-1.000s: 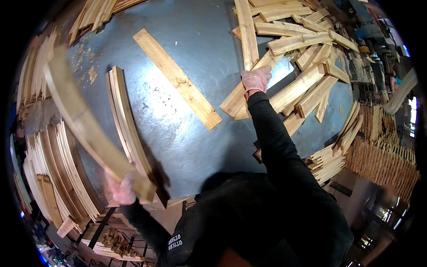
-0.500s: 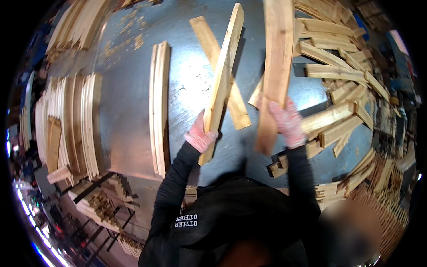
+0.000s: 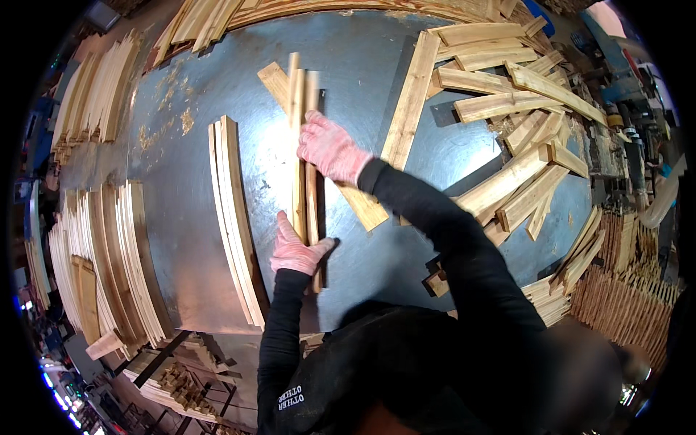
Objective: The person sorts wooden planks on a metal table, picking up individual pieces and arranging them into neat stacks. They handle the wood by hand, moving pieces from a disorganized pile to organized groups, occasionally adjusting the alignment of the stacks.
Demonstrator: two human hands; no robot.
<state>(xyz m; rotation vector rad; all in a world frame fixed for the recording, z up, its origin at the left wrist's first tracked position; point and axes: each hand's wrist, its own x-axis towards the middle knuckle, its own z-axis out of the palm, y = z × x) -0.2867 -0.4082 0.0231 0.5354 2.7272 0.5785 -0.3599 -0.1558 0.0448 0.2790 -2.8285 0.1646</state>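
Left hand (image 3: 292, 250): we had its pink-gloved fingers spread around two long, narrow, pale-brown wooden slats (image 3: 297, 185); whether they clamped, we couldn't tell.
Slat pair: over the smooth grey counter (image 3: 351, 264); we judged it stiff, fairly light, best held mid-length.
Right hand (image 3: 332, 148): we had its fingers clamped on the pair, farther up.
Dark metal rack (image 3: 154, 365): we saw it below the counter's near left, carrying stacked pale wooden boards (image 3: 156, 389).

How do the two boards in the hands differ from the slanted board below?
The two boards show narrow edges; the slanted board shows its broad face. The two boards run nearly straight ahead; the slanted board lies diagonally. The left hand and right hand hold the two boards; the slanted board rests on the table. All are wooden.
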